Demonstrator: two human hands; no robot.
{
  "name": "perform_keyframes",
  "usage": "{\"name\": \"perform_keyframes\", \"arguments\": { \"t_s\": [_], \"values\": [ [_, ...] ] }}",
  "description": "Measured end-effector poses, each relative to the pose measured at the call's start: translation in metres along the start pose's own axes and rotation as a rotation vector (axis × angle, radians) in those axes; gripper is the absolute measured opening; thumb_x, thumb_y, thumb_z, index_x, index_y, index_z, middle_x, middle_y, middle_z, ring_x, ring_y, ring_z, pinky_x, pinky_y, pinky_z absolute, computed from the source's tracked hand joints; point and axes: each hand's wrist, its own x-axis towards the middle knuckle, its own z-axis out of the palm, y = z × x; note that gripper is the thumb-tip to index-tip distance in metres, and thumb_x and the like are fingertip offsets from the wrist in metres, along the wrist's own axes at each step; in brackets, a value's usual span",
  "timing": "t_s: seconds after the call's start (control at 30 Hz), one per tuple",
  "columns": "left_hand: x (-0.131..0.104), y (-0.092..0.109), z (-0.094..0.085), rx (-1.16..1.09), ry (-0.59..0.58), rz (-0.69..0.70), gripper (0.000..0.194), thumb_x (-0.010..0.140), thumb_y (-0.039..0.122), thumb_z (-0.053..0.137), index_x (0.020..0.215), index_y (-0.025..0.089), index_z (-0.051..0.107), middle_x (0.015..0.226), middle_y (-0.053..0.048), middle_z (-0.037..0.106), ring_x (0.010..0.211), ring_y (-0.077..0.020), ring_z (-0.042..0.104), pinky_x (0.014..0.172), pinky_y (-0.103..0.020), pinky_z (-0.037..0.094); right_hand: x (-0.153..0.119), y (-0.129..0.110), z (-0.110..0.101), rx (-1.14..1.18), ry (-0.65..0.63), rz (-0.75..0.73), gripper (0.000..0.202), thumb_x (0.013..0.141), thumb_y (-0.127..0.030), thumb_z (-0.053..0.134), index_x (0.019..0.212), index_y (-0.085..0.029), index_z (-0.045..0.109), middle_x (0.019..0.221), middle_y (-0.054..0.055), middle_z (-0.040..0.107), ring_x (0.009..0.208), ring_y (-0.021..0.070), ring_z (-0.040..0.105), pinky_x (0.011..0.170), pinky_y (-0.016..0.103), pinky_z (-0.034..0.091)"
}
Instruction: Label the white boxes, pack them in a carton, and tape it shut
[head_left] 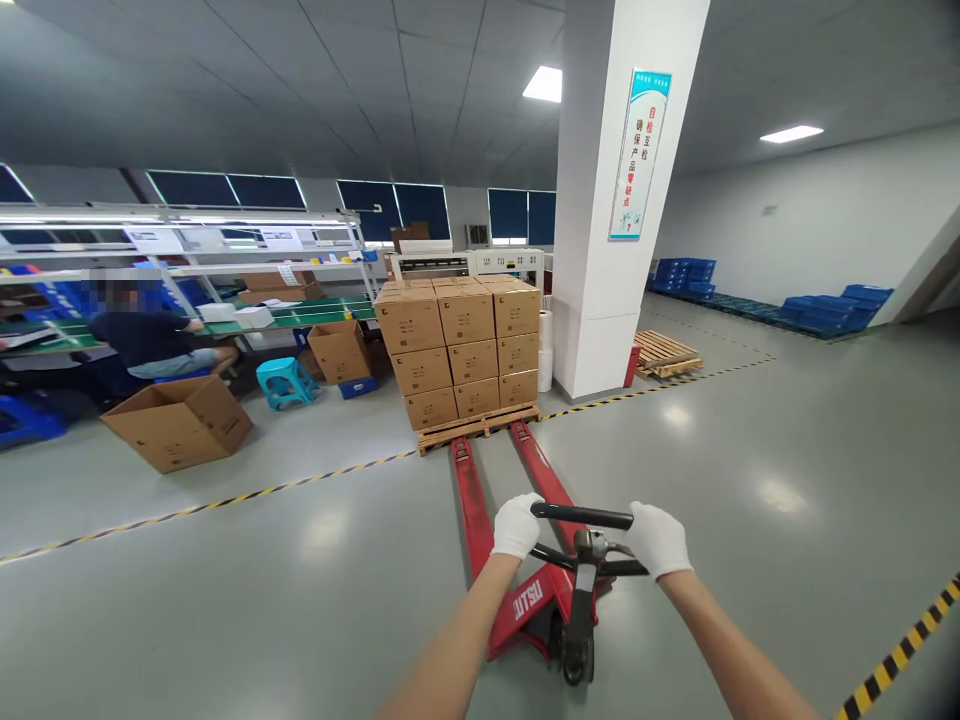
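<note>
My left hand (516, 526), in a white glove, is closed around the left side of the black handle (581, 516) of a red pallet jack (474, 515). On the handle's right side, my right hand (658, 540), gloved too, is wrapped round it. The jack's two forks point forward, their tips at the near edge of a wooden pallet (480, 428). Stacked on that pallet are several brown cardboard boxes (472, 360). Whether the tips reach under the pallet, I cannot tell.
A white pillar (585, 350) stands right of the boxes, with wooden pallets (667, 352) behind it. On the left are an open carton (180, 425), a blue stool (286, 382) and a seated person (142, 325) at a workbench. Striped tape (285, 490) crosses the floor.
</note>
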Motion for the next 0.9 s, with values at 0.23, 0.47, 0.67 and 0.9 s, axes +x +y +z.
{"name": "perform_keyframes", "arguments": {
  "t_s": [0.23,0.47,0.67,0.9],
  "values": [
    [0.110,0.019,0.030,0.021,0.041,-0.158,0.035,0.089,0.017,0.051,0.106,0.033,0.077,0.094,0.000,0.079,0.091,-0.0210,0.072,0.072,-0.028,0.044,0.224,0.003,-0.009,-0.072,0.029,-0.238,0.016,0.087,-0.011,0.061,0.095,-0.018,0.073,0.102,0.010,0.074,0.098,0.0262,0.070,0.075,0.031,0.041],
    [0.240,-0.012,0.015,-0.005,0.123,-0.384,0.038,0.088,0.014,0.050,0.106,0.034,0.078,0.091,-0.002,0.078,0.091,-0.0234,0.072,0.072,-0.028,0.042,0.408,-0.075,-0.011,-0.064,0.035,-0.482,0.016,0.086,-0.012,0.060,0.095,-0.018,0.072,0.101,0.009,0.073,0.098,0.0266,0.068,0.078,0.032,0.041],
    [0.361,-0.074,-0.020,0.015,0.186,-0.475,0.036,0.091,0.014,0.050,0.108,0.031,0.078,0.095,-0.002,0.079,0.092,-0.0230,0.072,0.075,-0.027,0.044,0.531,-0.167,-0.017,-0.014,0.019,-0.577,0.017,0.085,-0.012,0.060,0.098,-0.017,0.071,0.103,0.010,0.073,0.100,0.0267,0.068,0.079,0.032,0.042],
    [0.504,-0.178,-0.075,0.066,0.195,-0.444,0.035,0.092,0.016,0.049,0.110,0.027,0.077,0.108,-0.003,0.079,0.102,-0.0227,0.071,0.084,-0.026,0.049,0.646,-0.288,-0.020,0.043,0.012,-0.572,0.022,0.088,-0.010,0.058,0.105,-0.014,0.071,0.106,0.015,0.074,0.105,0.0277,0.069,0.085,0.032,0.046]
  ]
}}
